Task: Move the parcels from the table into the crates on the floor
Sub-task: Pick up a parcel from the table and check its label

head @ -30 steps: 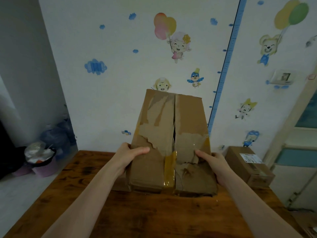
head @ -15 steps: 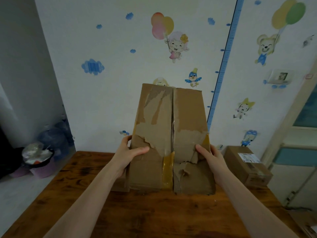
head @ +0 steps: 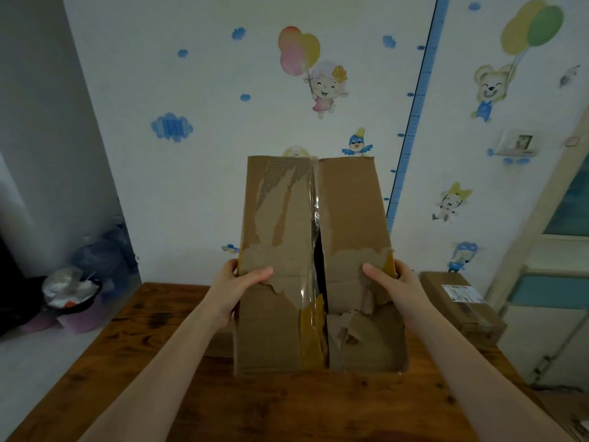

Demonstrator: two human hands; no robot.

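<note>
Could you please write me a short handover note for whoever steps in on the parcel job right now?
Left hand: gripping the left side of the large torn cardboard box.
Right hand: gripping its right side.
The box is tilted, with a gap along its middle seam; whether its lower edge touches the wooden table is unclear.
A smaller labelled parcel sits on the table's right end.
Crates are out of view, so nothing shows as delivered.
Left: both parcels need to go into the crates.

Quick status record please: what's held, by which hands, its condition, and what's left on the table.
held: large cardboard box, tilted up
left hand: gripping the box's left edge
right hand: gripping the box's right edge
box condition: torn surface, centre seam split open, tape peeling
left on table: small labelled parcel, far right
crates: not in view
</note>
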